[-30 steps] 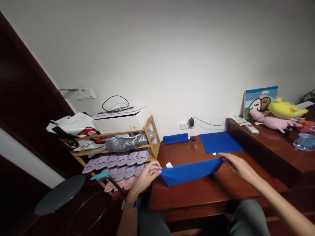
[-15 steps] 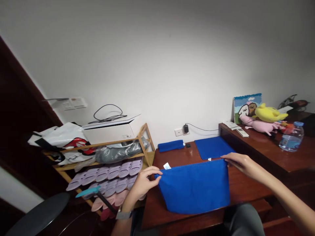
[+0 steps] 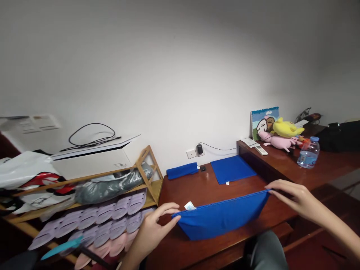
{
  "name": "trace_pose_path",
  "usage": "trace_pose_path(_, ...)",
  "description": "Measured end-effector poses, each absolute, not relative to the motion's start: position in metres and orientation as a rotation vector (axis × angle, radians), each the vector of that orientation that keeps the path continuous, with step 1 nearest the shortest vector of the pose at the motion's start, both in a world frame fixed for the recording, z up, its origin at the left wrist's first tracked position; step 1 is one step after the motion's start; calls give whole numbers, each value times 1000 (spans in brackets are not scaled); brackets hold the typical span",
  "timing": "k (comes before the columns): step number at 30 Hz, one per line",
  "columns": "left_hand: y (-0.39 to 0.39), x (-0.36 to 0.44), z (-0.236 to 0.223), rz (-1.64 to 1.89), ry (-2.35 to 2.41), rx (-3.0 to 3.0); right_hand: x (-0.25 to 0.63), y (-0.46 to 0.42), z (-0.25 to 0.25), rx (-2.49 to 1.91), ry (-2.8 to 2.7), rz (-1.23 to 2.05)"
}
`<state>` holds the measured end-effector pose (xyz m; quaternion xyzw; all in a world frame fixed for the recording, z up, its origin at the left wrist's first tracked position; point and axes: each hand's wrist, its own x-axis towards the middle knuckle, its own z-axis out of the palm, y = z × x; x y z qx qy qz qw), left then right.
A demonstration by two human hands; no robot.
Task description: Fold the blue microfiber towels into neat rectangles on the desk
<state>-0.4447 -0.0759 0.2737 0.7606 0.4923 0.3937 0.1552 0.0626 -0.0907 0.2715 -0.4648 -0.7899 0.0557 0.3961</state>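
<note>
A blue cloth (image 3: 222, 219) with a white tag (image 3: 190, 206) hangs between my hands, its top edge stretched above the brown wooden table (image 3: 194, 187). My left hand (image 3: 156, 228) pinches its left top corner between thumb and fingers. At the right top corner, my right hand (image 3: 294, 197) pinches it the same way. Behind it, a flat folded blue cloth (image 3: 233, 168) lies on the table, and a narrower folded blue cloth (image 3: 182, 170) rests by the wall to the left.
To the left stands a wooden shoe rack (image 3: 152, 187) with purple clogs (image 3: 104, 221) and a white box (image 3: 92, 161) on top. A higher desk (image 3: 284, 165) on the right bears plush toys (image 3: 284, 129), a remote (image 3: 261, 150) and a water bottle (image 3: 308, 153). A charger (image 3: 199, 149) is plugged into the wall.
The held blue cloth has come lower and tilted, so less of its front face shows. Both hands have moved down and farther apart. My view has turned to the right.
</note>
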Motion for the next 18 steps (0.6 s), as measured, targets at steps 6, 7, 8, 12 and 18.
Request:
trace_pose_path(6, -6, -393, 277, 825, 1202, 2037, 97, -30, 263, -1239, -1955, 326)
trace_pose_path(7, 13, -384, 275, 807, 1171, 2009, 103, -12, 260, -1252, -1957, 334)
trace_pose_path(8, 34, -375, 274, 798, 1143, 1988, 109, 8, 257, -1269, -1958, 324)
trace_pose_path(12, 123, -344, 275, 854, 1106, 1964, 129, 96, 263, -1390, -1908, 221)
trace_pose_path(18, 236, -297, 283, 1306, 1230, 2163, 141, 209, 297, -1501, -1671, 7)
